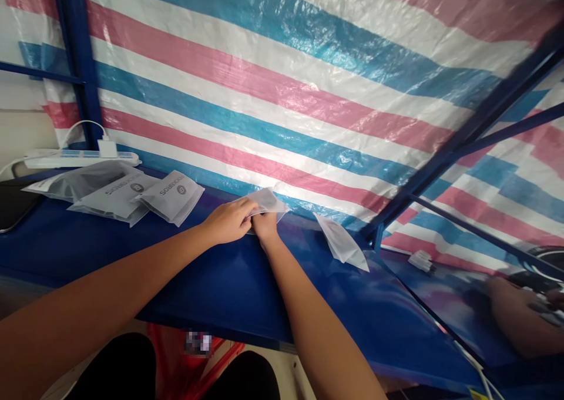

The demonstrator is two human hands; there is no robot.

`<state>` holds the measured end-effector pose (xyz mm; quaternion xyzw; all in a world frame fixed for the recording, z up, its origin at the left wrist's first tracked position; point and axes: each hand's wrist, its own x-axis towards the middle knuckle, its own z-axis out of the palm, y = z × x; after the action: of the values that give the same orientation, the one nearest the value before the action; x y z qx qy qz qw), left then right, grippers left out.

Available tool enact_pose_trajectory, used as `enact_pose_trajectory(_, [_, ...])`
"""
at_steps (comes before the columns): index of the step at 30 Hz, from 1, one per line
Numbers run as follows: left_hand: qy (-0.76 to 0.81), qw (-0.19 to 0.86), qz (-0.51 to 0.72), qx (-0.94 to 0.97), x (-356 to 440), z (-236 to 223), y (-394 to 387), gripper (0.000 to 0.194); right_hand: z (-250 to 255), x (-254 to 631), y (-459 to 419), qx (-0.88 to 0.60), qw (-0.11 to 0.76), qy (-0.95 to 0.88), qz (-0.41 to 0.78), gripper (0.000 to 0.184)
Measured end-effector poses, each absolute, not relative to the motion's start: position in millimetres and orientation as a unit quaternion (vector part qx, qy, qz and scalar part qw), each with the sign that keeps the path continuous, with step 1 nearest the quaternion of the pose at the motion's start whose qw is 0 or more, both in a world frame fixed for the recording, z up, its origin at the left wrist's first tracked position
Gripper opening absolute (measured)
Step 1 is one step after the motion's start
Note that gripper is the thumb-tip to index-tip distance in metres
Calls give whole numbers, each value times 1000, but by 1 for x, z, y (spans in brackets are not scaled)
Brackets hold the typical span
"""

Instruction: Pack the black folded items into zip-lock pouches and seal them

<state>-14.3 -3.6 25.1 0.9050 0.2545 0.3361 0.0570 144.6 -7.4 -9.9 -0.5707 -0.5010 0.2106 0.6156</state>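
Note:
Both hands meet over the blue table (207,288), near its far edge. Between them is a frosted translucent plastic bag (268,200). The fingers of my left hand (231,219) are closed on the bag's left side. My right hand (265,227) is bent around its lower part, fingers partly hidden behind the bag. What the bag holds, if anything, cannot be made out. Left of my hands lie several similar bags, including a printed frosted bag (171,195) nearest my left hand. To the right another frosted bag (341,241) lies by itself.
A white power strip (83,158) with a plugged-in charger stands at the back left, beside a dark flat object (17,203). Striped plastic sheeting (264,94) hangs behind the table. Blue metal posts frame it. At the right, another person's arm (524,315) shows.

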Motion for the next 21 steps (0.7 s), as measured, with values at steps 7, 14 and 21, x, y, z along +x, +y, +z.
enact_pose_trajectory(7, [308,90,266,909,-17,23,2,22,-2,149,-11,-567,659,-353,346,29])
enact_pose_trajectory(14, [290,99,277,911,-18,19,5,17,3,149,-13,-579,639,-356,361,25])
enact_pose_trajectory(21, [278,84,286,913,-17,14,10,13,2,150,-12,-583,643,-359,344,28])
